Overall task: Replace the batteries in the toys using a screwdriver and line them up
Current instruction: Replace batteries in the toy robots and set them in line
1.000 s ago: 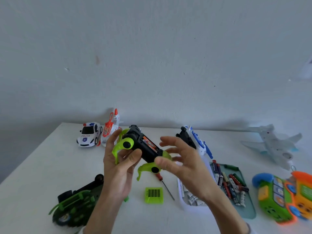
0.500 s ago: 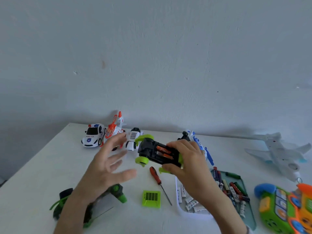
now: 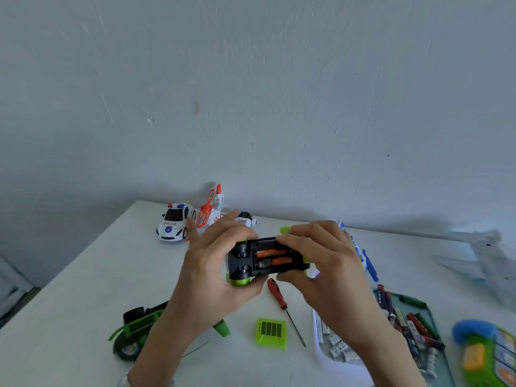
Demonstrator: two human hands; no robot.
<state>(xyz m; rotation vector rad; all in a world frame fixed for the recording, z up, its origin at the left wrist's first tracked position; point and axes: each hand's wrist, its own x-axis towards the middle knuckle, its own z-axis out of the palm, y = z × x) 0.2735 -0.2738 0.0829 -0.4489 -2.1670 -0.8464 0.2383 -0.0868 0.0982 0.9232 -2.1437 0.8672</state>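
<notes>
I hold a black and lime-green toy car (image 3: 248, 263) upside down above the table. Two orange batteries (image 3: 272, 256) lie in its open compartment. My left hand (image 3: 212, 272) grips the car's wheel end and my right hand (image 3: 321, 261) grips the other end. The green battery cover (image 3: 270, 332) lies on the table below, with a red-handled screwdriver (image 3: 282, 304) beside it.
A police car (image 3: 174, 222), an orange-white helicopter toy (image 3: 209, 212) and another small toy (image 3: 245, 219) stand along the back. A dark green car (image 3: 134, 331) lies left. Right: white tray with batteries (image 3: 339, 347), green tray of batteries (image 3: 413, 328), blue-white toy (image 3: 363, 255), plane (image 3: 480, 255), colourful toy (image 3: 485, 356).
My left hand came back from the left and took hold of the car's wheel end. The car now sits level with its battery compartment facing up.
</notes>
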